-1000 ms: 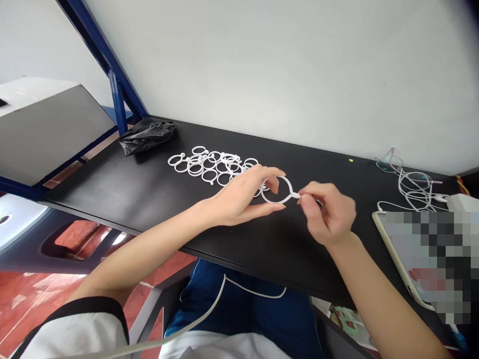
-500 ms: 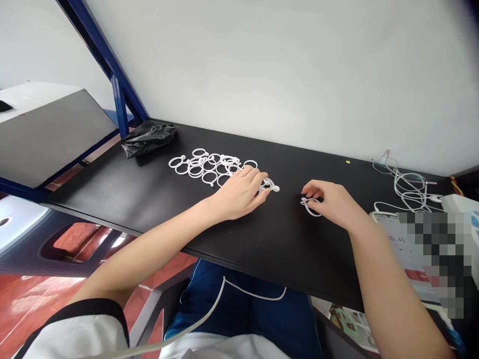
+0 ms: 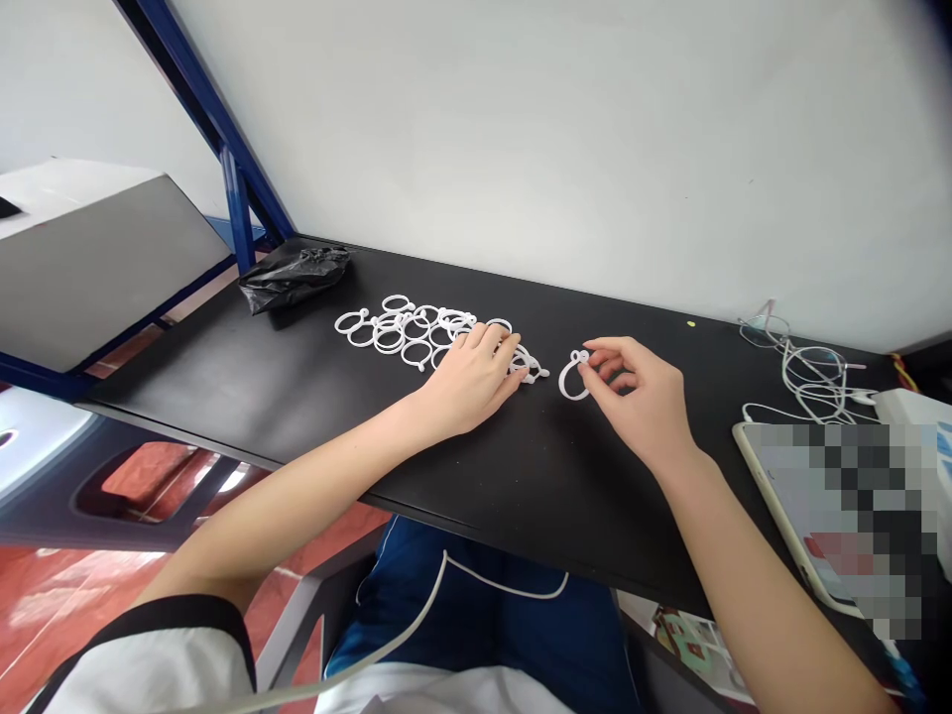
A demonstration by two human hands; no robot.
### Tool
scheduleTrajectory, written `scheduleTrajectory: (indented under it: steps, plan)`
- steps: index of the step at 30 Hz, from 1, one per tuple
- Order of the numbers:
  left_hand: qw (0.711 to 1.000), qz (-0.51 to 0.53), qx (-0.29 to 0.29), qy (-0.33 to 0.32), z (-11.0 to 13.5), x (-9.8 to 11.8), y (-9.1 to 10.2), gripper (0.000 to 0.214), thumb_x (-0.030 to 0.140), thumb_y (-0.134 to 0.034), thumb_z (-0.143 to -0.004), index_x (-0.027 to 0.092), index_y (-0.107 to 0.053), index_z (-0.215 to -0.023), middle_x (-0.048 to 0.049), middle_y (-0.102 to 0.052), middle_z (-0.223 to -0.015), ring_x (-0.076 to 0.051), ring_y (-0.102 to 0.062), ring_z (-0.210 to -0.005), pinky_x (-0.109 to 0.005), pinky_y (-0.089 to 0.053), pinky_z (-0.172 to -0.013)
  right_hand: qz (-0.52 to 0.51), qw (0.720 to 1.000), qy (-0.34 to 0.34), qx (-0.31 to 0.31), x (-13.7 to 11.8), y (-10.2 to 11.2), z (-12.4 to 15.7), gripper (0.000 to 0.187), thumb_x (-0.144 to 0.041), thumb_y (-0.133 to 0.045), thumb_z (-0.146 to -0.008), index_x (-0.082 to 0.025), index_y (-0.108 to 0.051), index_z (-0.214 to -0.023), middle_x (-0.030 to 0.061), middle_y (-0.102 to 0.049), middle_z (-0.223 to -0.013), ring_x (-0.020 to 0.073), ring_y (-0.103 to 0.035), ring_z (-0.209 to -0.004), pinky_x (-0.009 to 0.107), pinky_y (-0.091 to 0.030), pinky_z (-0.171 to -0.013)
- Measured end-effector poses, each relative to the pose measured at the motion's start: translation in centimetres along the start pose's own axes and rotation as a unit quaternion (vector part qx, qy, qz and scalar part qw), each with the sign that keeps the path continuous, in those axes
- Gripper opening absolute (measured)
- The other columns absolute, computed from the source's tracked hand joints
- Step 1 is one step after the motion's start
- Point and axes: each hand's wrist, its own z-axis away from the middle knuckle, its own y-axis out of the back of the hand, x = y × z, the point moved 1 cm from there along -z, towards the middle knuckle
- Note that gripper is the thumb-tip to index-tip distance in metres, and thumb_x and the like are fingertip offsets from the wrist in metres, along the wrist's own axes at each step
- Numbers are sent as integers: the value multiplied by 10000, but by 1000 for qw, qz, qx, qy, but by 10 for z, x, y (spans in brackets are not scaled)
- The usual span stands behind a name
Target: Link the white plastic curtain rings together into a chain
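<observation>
Many white curtain rings (image 3: 416, 353), each with a small eyelet, lie in a loose pile on the black table. Over the right end of that pile is my left hand (image 3: 480, 375), its thumb and fingers bent around some overlapping rings (image 3: 530, 369); its palm side is hidden. To the right, my right hand (image 3: 636, 392) pinches a single white curtain ring (image 3: 571, 382) near its eyelet, between thumb and index finger. This ring is tilted up and apart from the pile.
A crumpled black plastic bag (image 3: 297, 278) lies at the table's back left. Eyeglasses (image 3: 770, 325) and a tangled white cable (image 3: 810, 382) are at the right, above a phone or tablet (image 3: 773, 496), partly pixelated. A white wall (image 3: 565, 149) stands behind the black table (image 3: 476, 496).
My right hand has moved left and a little up with its ring, closer to the pile. My left hand has shifted slightly left, and the rings by its fingertips lie differently.
</observation>
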Motion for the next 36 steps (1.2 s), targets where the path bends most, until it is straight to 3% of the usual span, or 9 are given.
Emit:
scheduleTrajectory:
  steps: [4,9,13,22,28,36]
  plan:
    - [997,62,43,-30,-1,4,6,455,411,-391,-1020,65,-519,-1285,-189,-576,-1232,-286,-534,-1111,-435,-454,-967,-71,996,45,42,-6,-4,5,197,-207,-650,-859,-218,-688,-1051,23,-672,-851,143,-654,-702,246,-560,-551]
    - [979,135,95,-119,1,10,11,589,579,-399,-980,87,-507,-1284,-174,-618,-1194,-269,-560,-1066,-418,-447,-943,-74,982,166,58,-17,-11,15,167,-154,-667,-860,-245,-698,-997,13,-740,-897,141,-687,-710,263,-603,-612]
    - [971,174,77,-147,3,14,12,617,642,-349,-967,107,-554,-1195,-140,-660,-1070,-251,-571,-988,-399,-439,-902,-91,969,214,79,-23,-17,23,194,-132,-687,-842,-256,-692,-991,3,-761,-868,144,-695,-652,260,-593,-539]
    - [968,211,30,-135,3,16,13,493,591,-349,-988,146,-560,-1024,-82,-637,-895,-222,-553,-890,-375,-422,-882,-162,955,224,107,-26,-19,28,339,-59,-705,-790,-255,-708,-1066,47,-769,-992,221,-748,-817,314,-640,-569]
    - [967,213,30,-135,3,16,14,459,569,-352,-993,147,-532,-1003,-75,-604,-892,-208,-530,-864,-367,-427,-871,-158,956,218,118,-32,-20,30,530,-57,-690,-790,-250,-616,-1278,55,-766,-1018,218,-756,-790,334,-661,-610]
    - [971,203,39,-123,2,15,13,516,634,-321,-965,160,-519,-923,-75,-578,-846,-208,-514,-807,-372,-438,-805,-149,961,214,96,-32,-18,31,374,-104,-631,-836,-246,-658,-1181,65,-757,-1015,217,-738,-792,342,-641,-584]
